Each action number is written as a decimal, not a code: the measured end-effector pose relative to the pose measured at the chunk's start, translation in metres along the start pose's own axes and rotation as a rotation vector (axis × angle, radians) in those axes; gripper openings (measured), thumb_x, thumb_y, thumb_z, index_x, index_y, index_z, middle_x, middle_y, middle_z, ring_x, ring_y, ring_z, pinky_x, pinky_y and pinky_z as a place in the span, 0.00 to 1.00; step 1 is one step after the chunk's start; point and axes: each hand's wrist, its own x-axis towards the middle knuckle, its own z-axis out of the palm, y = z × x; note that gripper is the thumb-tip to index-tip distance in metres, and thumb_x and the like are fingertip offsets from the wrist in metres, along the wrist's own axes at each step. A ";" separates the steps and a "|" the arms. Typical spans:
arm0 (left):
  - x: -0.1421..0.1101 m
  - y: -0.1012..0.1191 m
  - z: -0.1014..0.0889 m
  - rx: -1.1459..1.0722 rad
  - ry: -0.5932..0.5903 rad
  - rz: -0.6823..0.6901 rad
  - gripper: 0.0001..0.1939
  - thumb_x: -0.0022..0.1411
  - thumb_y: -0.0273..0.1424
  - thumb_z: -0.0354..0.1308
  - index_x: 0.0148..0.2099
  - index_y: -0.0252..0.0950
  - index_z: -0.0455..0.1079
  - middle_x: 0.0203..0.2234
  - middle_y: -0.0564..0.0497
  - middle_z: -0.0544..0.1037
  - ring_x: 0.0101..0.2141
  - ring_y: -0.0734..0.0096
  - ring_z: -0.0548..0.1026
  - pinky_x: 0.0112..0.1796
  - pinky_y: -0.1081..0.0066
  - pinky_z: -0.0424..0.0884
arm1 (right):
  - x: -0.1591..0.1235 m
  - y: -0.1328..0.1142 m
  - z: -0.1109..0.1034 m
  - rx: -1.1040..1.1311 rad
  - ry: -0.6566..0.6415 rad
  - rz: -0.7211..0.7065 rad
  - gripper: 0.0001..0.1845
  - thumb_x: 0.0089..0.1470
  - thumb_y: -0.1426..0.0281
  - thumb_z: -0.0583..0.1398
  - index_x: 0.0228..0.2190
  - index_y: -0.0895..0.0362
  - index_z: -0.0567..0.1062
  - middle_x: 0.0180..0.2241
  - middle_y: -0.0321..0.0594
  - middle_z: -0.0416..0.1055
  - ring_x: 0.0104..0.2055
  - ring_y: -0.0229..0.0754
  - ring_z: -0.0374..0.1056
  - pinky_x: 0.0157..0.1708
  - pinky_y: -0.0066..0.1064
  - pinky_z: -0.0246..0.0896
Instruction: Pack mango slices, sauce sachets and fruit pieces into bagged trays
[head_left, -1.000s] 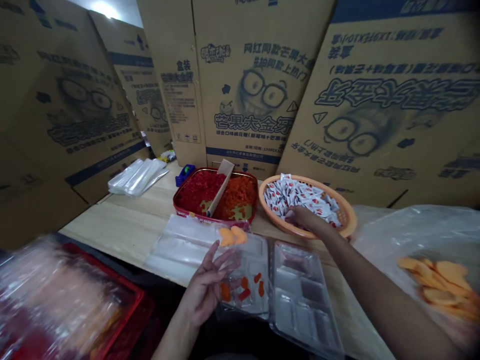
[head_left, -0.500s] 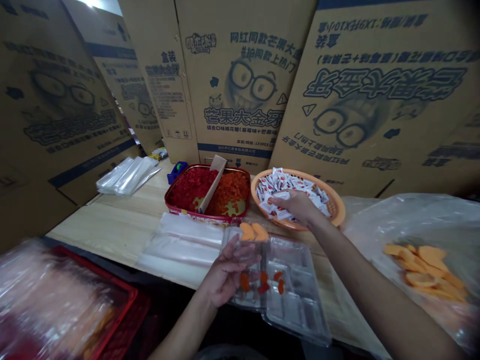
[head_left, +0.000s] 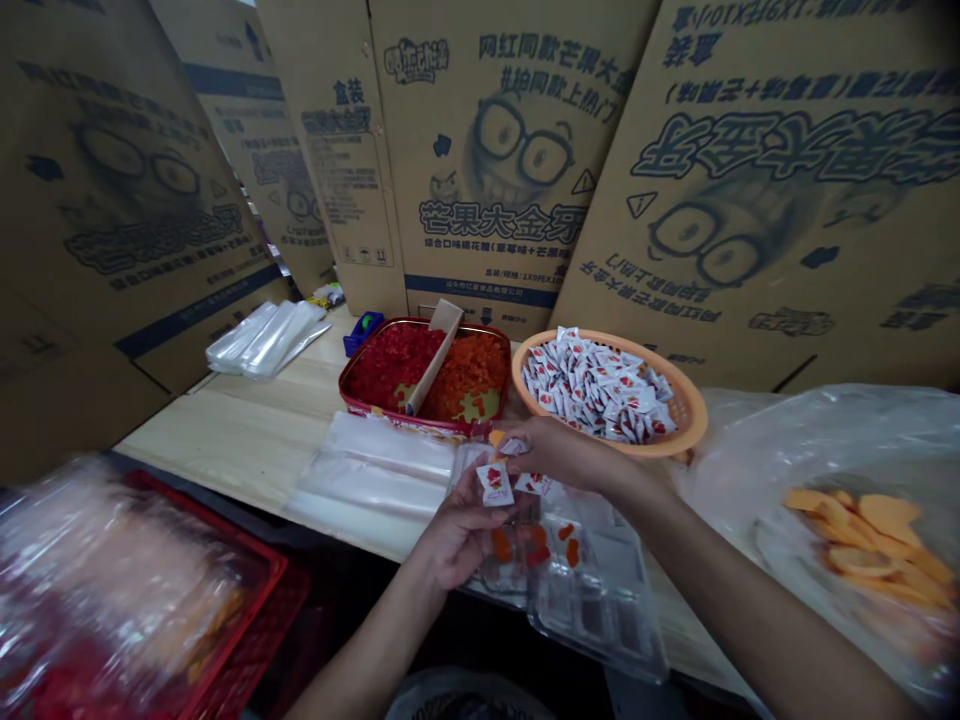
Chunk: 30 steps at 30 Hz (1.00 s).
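Observation:
My right hand (head_left: 559, 455) is closed on small white sachets, one of which (head_left: 514, 447) sticks out at its fingertips. It hovers over the upper end of a clear plastic compartment tray. My left hand (head_left: 461, 530) is closed at the tray's left side, with a white sachet with a red print (head_left: 493, 485) at its fingers. Another sachet (head_left: 532, 484) shows below the right hand. Orange and red gummy pieces (head_left: 537, 545) lie in the lower compartments. An orange slice (head_left: 496, 438) is mostly hidden behind the right hand. Another clear tray (head_left: 622, 610) lies beneath, to the right.
An orange basket (head_left: 694, 410) of sachets stands behind my right hand. Left of it is a red-rimmed tin (head_left: 349, 395) of red and orange gummies, split by a cardboard strip. Plastic sleeves (head_left: 375, 465), a bag of orange slices (head_left: 862, 540) and a red crate (head_left: 259, 590) surround the work.
My right hand has left the basket with sachets and come over to my left hand above the tray. The left hand, with spread fingers before, now closes at a sachet.

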 end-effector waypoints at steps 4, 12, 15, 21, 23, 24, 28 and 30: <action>-0.002 0.003 -0.003 0.002 -0.001 0.008 0.39 0.43 0.15 0.60 0.55 0.46 0.54 0.45 0.47 0.71 0.46 0.56 0.71 0.42 0.56 0.68 | 0.001 0.017 -0.020 -0.001 0.167 0.092 0.05 0.43 0.75 0.59 0.26 0.56 0.75 0.25 0.34 0.73 0.28 0.39 0.67 0.26 0.26 0.59; -0.007 0.006 -0.009 0.013 0.015 0.013 0.39 0.45 0.15 0.59 0.56 0.46 0.53 0.46 0.48 0.70 0.48 0.57 0.69 0.45 0.55 0.67 | -0.004 0.054 -0.043 -0.522 0.650 0.324 0.20 0.49 0.67 0.59 0.45 0.57 0.70 0.47 0.48 0.66 0.48 0.52 0.60 0.41 0.39 0.54; -0.006 0.005 -0.009 0.018 0.015 0.025 0.39 0.44 0.16 0.59 0.57 0.46 0.53 0.46 0.48 0.70 0.46 0.58 0.70 0.43 0.56 0.68 | -0.009 0.030 -0.008 -0.534 0.561 0.147 0.14 0.48 0.65 0.61 0.39 0.54 0.73 0.44 0.45 0.66 0.47 0.51 0.58 0.42 0.40 0.51; -0.006 0.000 -0.006 0.021 0.046 0.053 0.42 0.42 0.15 0.59 0.57 0.46 0.54 0.42 0.51 0.71 0.38 0.66 0.73 0.40 0.63 0.69 | -0.009 -0.006 0.043 -0.442 0.309 -0.017 0.10 0.45 0.67 0.63 0.32 0.56 0.73 0.42 0.43 0.67 0.47 0.49 0.58 0.43 0.39 0.49; -0.006 -0.002 -0.006 0.001 0.068 0.058 0.42 0.42 0.15 0.60 0.58 0.46 0.53 0.43 0.51 0.71 0.39 0.67 0.73 0.41 0.64 0.68 | -0.009 -0.004 0.046 -0.410 0.356 0.064 0.07 0.45 0.68 0.63 0.28 0.57 0.72 0.40 0.43 0.68 0.45 0.48 0.60 0.41 0.38 0.50; -0.006 -0.003 -0.006 -0.013 0.076 0.063 0.42 0.42 0.15 0.60 0.58 0.46 0.53 0.45 0.50 0.70 0.41 0.66 0.72 0.42 0.64 0.67 | -0.009 -0.003 0.047 -0.373 0.383 0.109 0.06 0.45 0.68 0.63 0.26 0.57 0.72 0.38 0.42 0.69 0.42 0.47 0.62 0.39 0.37 0.50; -0.005 -0.004 -0.004 -0.045 0.074 0.109 0.42 0.42 0.15 0.61 0.57 0.48 0.53 0.49 0.50 0.68 0.46 0.64 0.70 0.46 0.63 0.65 | -0.015 0.000 0.058 -0.241 0.476 0.250 0.09 0.49 0.65 0.60 0.22 0.57 0.71 0.29 0.39 0.70 0.35 0.43 0.64 0.34 0.34 0.51; -0.003 -0.005 -0.003 -0.047 0.075 0.132 0.42 0.42 0.15 0.60 0.57 0.48 0.54 0.49 0.51 0.69 0.46 0.66 0.70 0.47 0.64 0.64 | -0.019 -0.002 0.065 -0.252 0.508 0.245 0.11 0.51 0.64 0.58 0.22 0.56 0.71 0.29 0.39 0.70 0.37 0.45 0.64 0.34 0.35 0.51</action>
